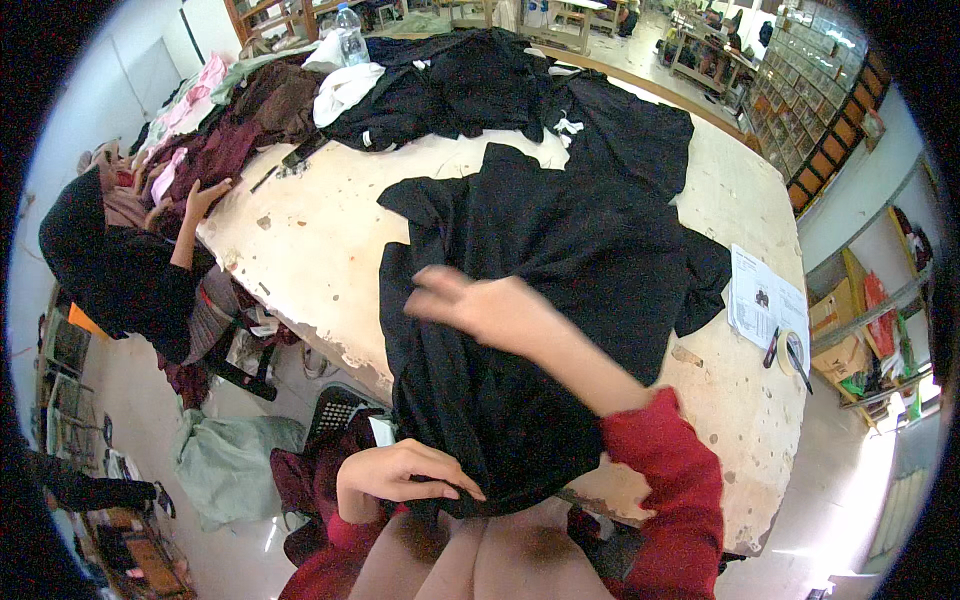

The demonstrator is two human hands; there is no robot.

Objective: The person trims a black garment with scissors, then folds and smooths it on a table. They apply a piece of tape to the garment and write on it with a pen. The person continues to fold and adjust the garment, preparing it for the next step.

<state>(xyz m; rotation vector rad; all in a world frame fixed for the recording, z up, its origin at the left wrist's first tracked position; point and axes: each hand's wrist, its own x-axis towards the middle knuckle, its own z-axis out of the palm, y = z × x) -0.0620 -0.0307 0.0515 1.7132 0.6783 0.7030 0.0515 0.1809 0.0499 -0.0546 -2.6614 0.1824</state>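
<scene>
A black garment [560,240] lies spread over the near part of the pale table, with its near edge hanging at the table's front edge. My left hand [405,472] is at that near edge, its fingers and thumb closed together on the cloth. Over the garment's left half reaches my right hand [490,315], somewhat blurred. Its fingers are stretched out and apart, with nothing held; whether the palm touches the cloth I cannot tell.
The worn table [310,215] carries a heap of black clothes [460,90] at its far side. Printed papers [755,295], scissors [770,348] and a tape roll [793,350] lie at right. A clear bottle [351,38] stands behind. At left, a co-worker [120,260] handles maroon cloth [215,150].
</scene>
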